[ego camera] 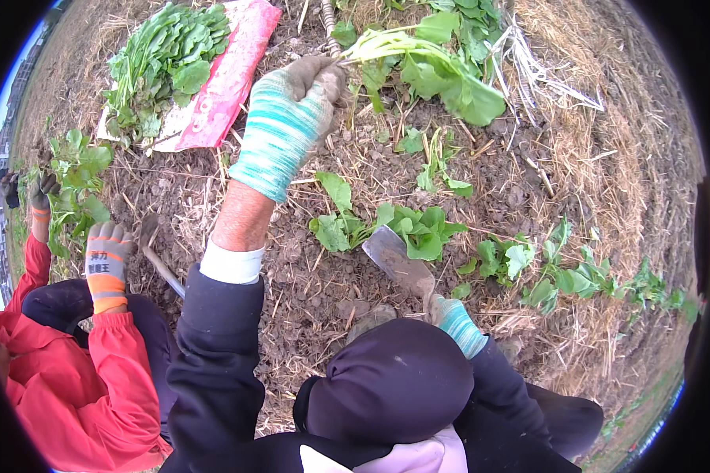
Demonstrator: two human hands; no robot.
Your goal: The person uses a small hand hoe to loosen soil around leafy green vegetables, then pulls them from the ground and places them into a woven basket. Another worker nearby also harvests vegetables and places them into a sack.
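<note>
My left hand (296, 112), in a green-and-white striped knit glove, is raised and pinches the root ends of a few leafy green seedlings (444, 71), whose leaves hang to the right. My right hand (455, 322), in a matching glove, holds the neck of a metal hand trowel (399, 260) low over the soil. The trowel's blade lies beside a leafy green plant (423, 230) in the row. Its handle is mostly hidden by the hand.
A pile of seedlings (165, 65) lies on a red-and-white plastic sack (231, 83) at upper left. White plastic strips (526, 71) lie at upper right. A person in a red jacket (89, 384) crouches at left, near a tool's handle (165, 272). More plants (574, 278) run rightward through straw.
</note>
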